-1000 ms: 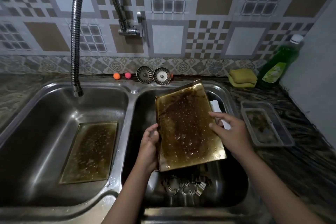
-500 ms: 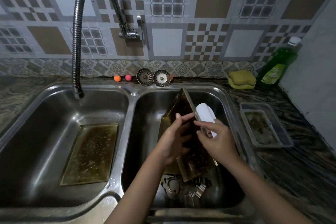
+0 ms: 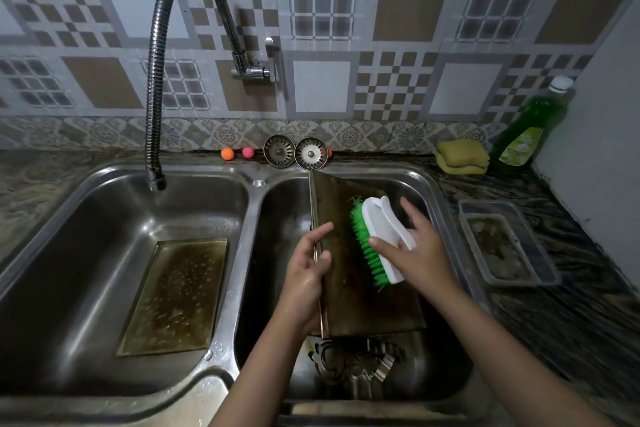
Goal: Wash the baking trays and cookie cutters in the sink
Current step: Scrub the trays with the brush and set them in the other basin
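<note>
Leftmost, one dirty baking tray (image 3: 175, 295) lies flat in the left sink basin (image 3: 69, 218) below the faucet (image 3: 156, 80). Over the right basin (image 3: 440, 204), the left hand (image 3: 306, 274) grips the edge of a second tray (image 3: 367, 305), tilted up, while the right hand (image 3: 412, 250) holds a white scrub brush (image 3: 382, 239), green bristles against it. Cookie cutters (image 3: 356, 360) sit beneath

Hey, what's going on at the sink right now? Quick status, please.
Left hand grips tray edge, tilted in right basin. Right hand holds scrub brush against it. Second tray waits in left basin; cutters underneath. Nothing blocking.
</note>
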The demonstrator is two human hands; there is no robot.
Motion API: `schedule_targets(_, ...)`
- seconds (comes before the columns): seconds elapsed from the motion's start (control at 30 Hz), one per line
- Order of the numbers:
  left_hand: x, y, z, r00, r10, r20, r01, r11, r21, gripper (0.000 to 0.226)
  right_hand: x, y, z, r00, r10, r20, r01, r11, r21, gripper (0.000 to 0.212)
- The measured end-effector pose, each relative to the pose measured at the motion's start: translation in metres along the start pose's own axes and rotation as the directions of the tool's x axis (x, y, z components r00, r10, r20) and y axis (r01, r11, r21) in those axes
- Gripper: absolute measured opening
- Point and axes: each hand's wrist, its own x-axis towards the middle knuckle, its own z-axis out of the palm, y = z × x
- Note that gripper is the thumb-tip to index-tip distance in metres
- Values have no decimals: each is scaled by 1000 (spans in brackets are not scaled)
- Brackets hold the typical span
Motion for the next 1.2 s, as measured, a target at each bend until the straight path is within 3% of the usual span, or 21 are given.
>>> schedule_targets(0.1,-6,-7,-3,1000,-10,19,10,999,-42,37,23,-4,-12,996,-11,-89,-2,988,-151,84)
schedule_targets(0.2,-5,-14,6,999,12,47,-14,1000,25,30,26,-25,-4,978,-75,-194,44,986,-159,79)
schedule_targets(0.27,1,-12,12,999,26,37,-26,1000,17,28,12,-37,9,970,-184,-160,158,974,-160,78)
schedule_targets(0.37,10,-1,3,999,47,7,-47,998,-48,24,-2,-35,11,971,-232,-54,218,957,-189,77)
schedule_targets(0.53,7,-1,-7,998,8,68,-4,998,-58,20,39,-25,-23,973,-109,-203,46,955,-293,77)
schedule_targets(0.6,6,-10,5,996,6,93,-2,999,-35,19,40,-39,-12,964,-140,-228,73,957,-282,77)
schedule_targets(0.7,8,-14,10,999,5,50,0,996,-88,22,11,-56,17,958,-271,-95,239,936,-258,74)
schedule_targets(0.8,10,0,-11,999,9,-34,-14,989,-145,19,-8,-39,16,969,-245,16,243,947,-209,74)
schedule_targets(0.87,8,9,-24,999,22,-49,-28,990,-137,18,3,-24,0,985,-172,1,166,951,-262,74)
schedule_targets(0.97,5,7,-15,1000,-7,23,10,992,-128,18,31,-23,-12,983,-110,-147,65,956,-285,74)
schedule_targets(1.07,5,-3,7,998,-31,48,38,984,-171,20,34,-51,5,961,-193,-198,141,958,-249,74)
schedule_targets(1.2,19,11,5,994,21,-112,-46,974,-223,21,-20,-56,36,950,-303,-74,284,939,-191,75)
